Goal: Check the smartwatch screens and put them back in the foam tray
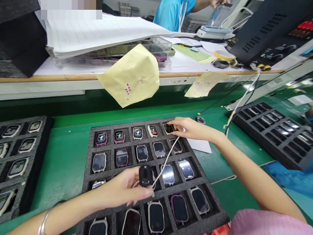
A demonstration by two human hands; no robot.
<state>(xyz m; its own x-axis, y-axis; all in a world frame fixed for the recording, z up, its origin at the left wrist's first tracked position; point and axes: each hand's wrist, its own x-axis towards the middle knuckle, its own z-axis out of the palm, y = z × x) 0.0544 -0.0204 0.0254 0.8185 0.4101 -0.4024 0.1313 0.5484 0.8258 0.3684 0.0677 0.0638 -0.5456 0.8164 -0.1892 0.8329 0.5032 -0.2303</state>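
Note:
My left hand (128, 187) is closed around a small black charging dock (146, 175) with metal contacts on its face and a white cable (164, 163) attached. It hovers over the middle of a dark foam tray (111, 178), hiding part of a watch beneath. At the tray's far right corner, my right hand (184, 127) has its thumb and fingers around a dark-screened smartwatch (168, 128) in its compartment. Other smartwatches sit in the compartments, in purple or pale cases. In the back row, a purple watch (101, 138) and a pale watch (153, 131) have lit screens.
Another foam tray of watches (23, 176) lies at left, and a third tray (281, 127) at right. Yellow sheets (137, 76) hang from the shelf edge. A black powered unit (266, 36) stands on the shelf. A person in blue (168, 14) is behind it.

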